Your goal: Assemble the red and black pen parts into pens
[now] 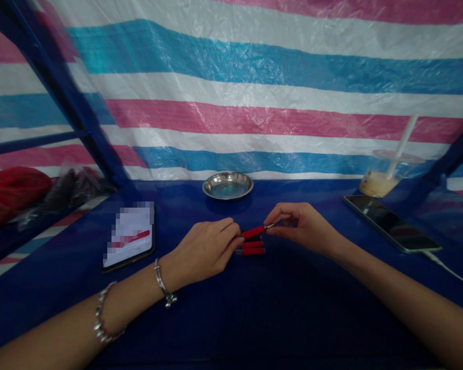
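Between my two hands is a red pen point(253, 233), tilted with its metal tip up to the right. My left hand point(212, 246) is closed around the pen's left end and hides that part. The thumb and forefinger of my right hand point(299, 223) pinch its silver tip. Just below, on the blue table point(293, 308), lie more red pens point(253, 251) side by side, their left ends partly covered by my left hand. Beyond my hands, a shallow round steel dish point(228, 186) stands near the table's back edge.
On the left lies a phone point(133, 234) with a lit, blurred screen. A dark-screened phone point(393, 221) with a white cable point(453, 270) is at the right, before a plastic cup point(381, 177) with a straw. Striped sheeting point(254, 113) hangs behind; red bags point(15, 192) sit at far left.
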### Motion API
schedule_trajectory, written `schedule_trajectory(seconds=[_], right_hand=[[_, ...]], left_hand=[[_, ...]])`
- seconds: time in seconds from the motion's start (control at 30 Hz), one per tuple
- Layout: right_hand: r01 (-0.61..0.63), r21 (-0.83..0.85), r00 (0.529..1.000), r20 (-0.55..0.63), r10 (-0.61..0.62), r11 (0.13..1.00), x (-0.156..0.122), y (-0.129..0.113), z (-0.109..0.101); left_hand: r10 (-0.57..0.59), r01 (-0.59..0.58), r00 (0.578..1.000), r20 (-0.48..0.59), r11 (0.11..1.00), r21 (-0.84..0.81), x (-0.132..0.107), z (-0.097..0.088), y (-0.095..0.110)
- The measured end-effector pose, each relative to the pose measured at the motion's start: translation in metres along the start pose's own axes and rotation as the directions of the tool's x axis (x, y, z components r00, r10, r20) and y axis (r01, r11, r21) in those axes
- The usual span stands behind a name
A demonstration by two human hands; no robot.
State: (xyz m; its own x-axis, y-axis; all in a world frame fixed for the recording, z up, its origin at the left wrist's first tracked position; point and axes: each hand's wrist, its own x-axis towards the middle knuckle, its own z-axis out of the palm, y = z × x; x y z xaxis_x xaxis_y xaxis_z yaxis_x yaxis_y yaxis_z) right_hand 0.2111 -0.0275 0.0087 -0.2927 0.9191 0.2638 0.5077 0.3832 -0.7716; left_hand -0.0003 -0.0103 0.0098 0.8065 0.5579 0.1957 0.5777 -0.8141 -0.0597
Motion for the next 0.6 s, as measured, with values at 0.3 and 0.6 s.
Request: schedule_trajectory(seconds=[0.3,0.6], right_hand=[[0.051,-0.07,0.998,-0.041,-0.054,0.996,-0.0009,0.0025,0.0018],[0.033,-0.001,0.999,-0.039,-0.033,0.999,-0.0001,0.0031,0.0021]], left_hand=[[0.001,-0.001,1.0,0.019,1.0,-0.002,-0.0005,-0.0006,0.001],[-0.021,0.023,1.0,0.008,0.985,-0.169,-0.0013,0.0007,0.0012]])
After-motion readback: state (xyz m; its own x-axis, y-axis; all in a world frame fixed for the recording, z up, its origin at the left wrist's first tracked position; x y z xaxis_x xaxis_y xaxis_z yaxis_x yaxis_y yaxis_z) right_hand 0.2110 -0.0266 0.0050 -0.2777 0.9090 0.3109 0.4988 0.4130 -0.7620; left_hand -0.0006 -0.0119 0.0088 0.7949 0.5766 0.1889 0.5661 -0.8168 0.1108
